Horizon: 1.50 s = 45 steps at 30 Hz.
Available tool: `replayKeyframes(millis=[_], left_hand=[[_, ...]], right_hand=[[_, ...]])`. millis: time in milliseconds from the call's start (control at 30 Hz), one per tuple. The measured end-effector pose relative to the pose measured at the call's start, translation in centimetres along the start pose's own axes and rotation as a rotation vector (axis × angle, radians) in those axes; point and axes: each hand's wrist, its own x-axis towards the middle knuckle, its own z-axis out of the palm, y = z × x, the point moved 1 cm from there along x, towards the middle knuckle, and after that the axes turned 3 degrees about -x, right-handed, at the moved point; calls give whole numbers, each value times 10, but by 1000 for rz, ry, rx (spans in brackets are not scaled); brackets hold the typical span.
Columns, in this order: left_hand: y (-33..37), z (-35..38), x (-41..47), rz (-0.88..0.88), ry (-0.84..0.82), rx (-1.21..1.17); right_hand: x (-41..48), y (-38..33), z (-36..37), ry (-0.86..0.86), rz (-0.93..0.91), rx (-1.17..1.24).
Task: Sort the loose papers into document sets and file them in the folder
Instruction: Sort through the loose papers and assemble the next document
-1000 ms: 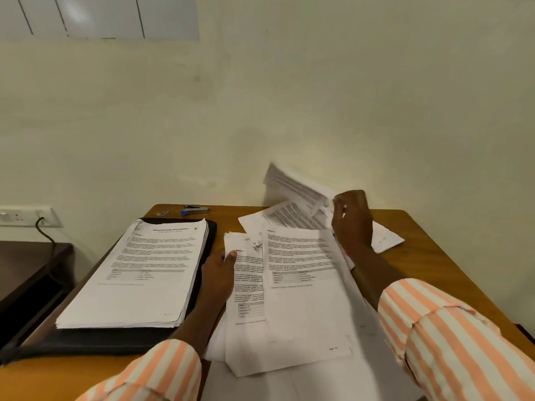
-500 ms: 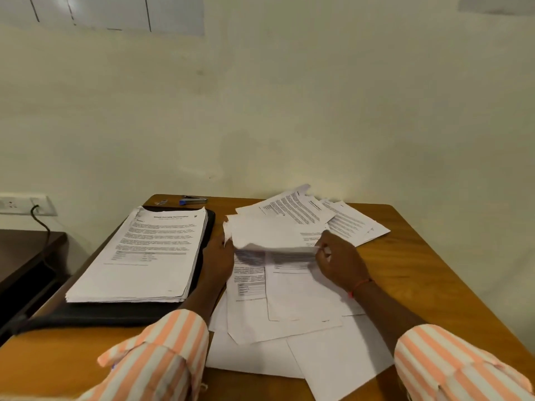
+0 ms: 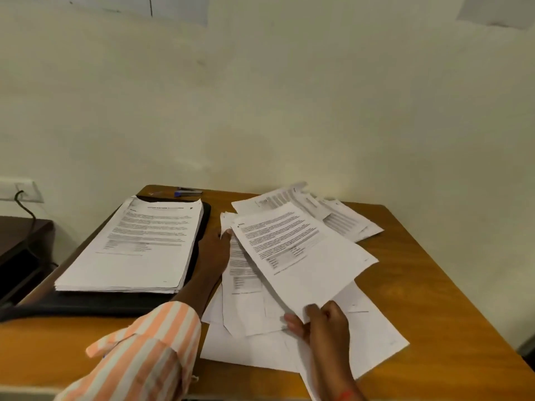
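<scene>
Right hand (image 3: 321, 322) pinches a sheet (image 3: 301, 256) by its near corner, lifted over the loose pile (image 3: 249, 311) mid-tabletop (image 3: 434, 285). Left hand (image 3: 215, 250) rests at the pile's left edge, thumb on paper; whether it grasps, I cannot tell. A stack (image 3: 139, 244) sits on the folder (image 3: 115, 306), left. Paper's light, floppy, probably slick: best taken at an edge, thumb on top.

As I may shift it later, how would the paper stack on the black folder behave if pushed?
Probably heavy: the paper stack is thick. Its edges look slightly uneven, so upper sheets would likely slide and fan. The black folder beneath may slide along too.
</scene>
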Motion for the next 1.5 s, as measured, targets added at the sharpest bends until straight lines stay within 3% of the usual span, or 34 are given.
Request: replayKeyframes(millis=[333,667,800,1000,1067,1233,1500], left_hand=[[-3,-4,-3,-10,-34,-16],[-3,-4,-6,-26,-21,13],[-2,-4,-5,-14,-27,21],[0,-3,-7,-3,-19,40],[-1,-3,-6,-5,-20,37],[-7,-2,-1,-13,-25,20],[-13,-1,1,-13,-23,17]], right_hand=[[0,16,10,49,-170,-468],[-6,13,10,93,-151,-479],[-4,-5,15,257,-389,-642],[32,-51,30,171,-631,-620],[63,-66,38,145,-618,-690],[193,-87,53,64,-359,-849],[316,-105,50,176,-168,-1006]])
